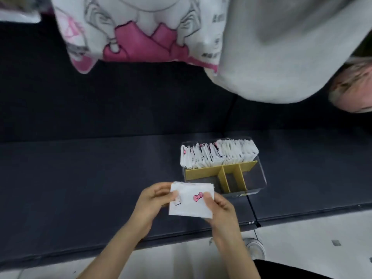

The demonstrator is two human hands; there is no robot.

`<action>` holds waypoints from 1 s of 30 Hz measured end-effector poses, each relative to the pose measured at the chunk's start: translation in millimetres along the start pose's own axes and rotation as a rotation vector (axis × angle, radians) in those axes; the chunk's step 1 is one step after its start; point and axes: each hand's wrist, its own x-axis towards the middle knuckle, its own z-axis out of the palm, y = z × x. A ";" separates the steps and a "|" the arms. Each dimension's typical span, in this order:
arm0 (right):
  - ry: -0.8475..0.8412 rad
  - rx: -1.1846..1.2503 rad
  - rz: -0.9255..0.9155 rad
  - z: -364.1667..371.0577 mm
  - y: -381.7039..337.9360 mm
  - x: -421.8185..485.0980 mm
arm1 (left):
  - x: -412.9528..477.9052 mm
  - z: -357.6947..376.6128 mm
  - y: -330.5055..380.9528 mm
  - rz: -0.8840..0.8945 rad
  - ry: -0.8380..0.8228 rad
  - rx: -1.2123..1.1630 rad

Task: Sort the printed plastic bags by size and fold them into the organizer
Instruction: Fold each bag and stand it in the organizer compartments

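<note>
From the head view we see a folded bag (pixel 191 200), a thin white plastic rectangle printed with a pink bow, held between both hands above a dark padded seat (pixel 80 178). Our left hand (pixel 155 200) pinches its left edge and our right hand (pixel 219 208) pinches its right edge. Just beyond it stands a clear organizer (pixel 259 178) with yellow dividers (pixel 221 170); its far compartment holds a tight row of folded white bags (pixel 219 152).
</note>
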 end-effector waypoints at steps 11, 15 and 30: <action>0.543 0.050 -0.154 -84.7 -39.9 43.7 | 130.2 97.5 21.3 0.890 -0.094 1.365; 0.573 0.061 -0.189 -87.0 -39.1 54.1 | 156.4 121.7 17.2 0.686 -0.120 1.409; 0.346 -0.366 -0.652 -29.2 -64.9 116.9 | 169.4 83.7 -18.5 0.803 0.099 1.318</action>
